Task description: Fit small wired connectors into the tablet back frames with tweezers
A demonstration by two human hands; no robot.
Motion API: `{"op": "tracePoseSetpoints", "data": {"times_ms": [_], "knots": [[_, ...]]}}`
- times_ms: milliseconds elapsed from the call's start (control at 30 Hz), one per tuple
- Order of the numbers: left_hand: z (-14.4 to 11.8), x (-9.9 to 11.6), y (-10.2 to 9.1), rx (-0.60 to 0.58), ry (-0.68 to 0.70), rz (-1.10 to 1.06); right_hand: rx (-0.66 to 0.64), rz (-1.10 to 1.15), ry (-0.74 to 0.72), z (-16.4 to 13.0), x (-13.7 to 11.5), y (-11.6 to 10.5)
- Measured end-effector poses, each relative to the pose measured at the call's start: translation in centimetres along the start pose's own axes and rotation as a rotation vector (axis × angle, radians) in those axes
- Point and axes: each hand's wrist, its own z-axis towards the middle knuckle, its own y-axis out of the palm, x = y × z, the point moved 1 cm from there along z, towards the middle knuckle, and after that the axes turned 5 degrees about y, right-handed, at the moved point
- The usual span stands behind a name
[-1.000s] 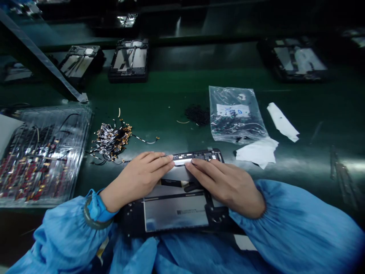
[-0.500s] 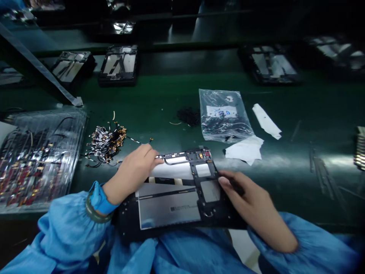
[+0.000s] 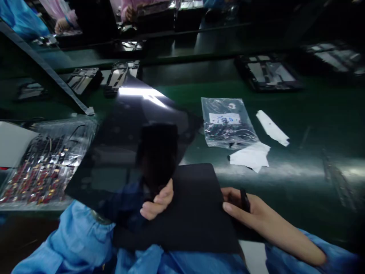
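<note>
My left hand (image 3: 158, 201) grips a tablet screen assembly (image 3: 114, 152), its fingers showing at the lower right of the panel. The assembly is tilted up with its glossy black face towards me, and it mirrors a bright lamp strip. The thumb and the back of this hand are hidden behind the panel. Below lies a flat matte black pad (image 3: 196, 213) across my lap edge. At the pad's right edge is my right hand (image 3: 242, 209), its fingertips by the pad, with a small black object (image 3: 244, 200) tucked in its curled fingers; its kind is unclear.
Beyond the pad lie a clear zip bag of small black parts (image 3: 228, 125) and scraps of white paper (image 3: 251, 155). A clear plastic tray of small parts (image 3: 48, 171) stands left. Stacked tablet frames (image 3: 265, 72) sit farther back. A co-worker's hand (image 3: 61, 24) shows at top left.
My left hand has lifted the tablet assembly off the pad and turned it, so the glossy face shows instead of the inner parts. My right hand stays by the pad's right edge.
</note>
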Motion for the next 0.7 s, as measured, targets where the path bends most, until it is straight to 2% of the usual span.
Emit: {"op": "tracePoseSetpoints", "data": {"times_ms": [67,100,133,233,333,433,600,700], "knots": [[0.5,0.2,0.9,-0.318,-0.076,-0.340,-0.027,-0.052,-0.016,0.3,0.4,-0.2],[0.6,-0.1,1.2,-0.427,-0.113,-0.490,-0.032,-0.064,-0.017,0.4,0.6,-0.3],[0.7,-0.5,1.6,-0.479,-0.142,-0.589,-0.040,-0.070,-0.018,0.6,0.8,-0.4],[0.6,-2.3,2.5,-0.447,-0.154,-0.619,-0.067,-0.059,-0.016,0.7,1.2,-0.5],[0.5,-3.2,2.8,-0.372,-0.107,-0.476,-0.085,-0.035,-0.003,0.7,1.2,-0.5],[0.5,-2.6,2.4,-0.322,-0.062,-0.311,-0.091,-0.045,-0.025,0.6,1.1,-0.5],[0.8,-1.3,1.7,-0.381,-0.073,-0.395,-0.068,-0.076,-0.051,0.6,1.2,-0.5],[0.8,-1.0,1.4,-0.349,-0.070,-0.387,-0.049,-0.094,-0.025,0.7,1.4,-0.5]]}}
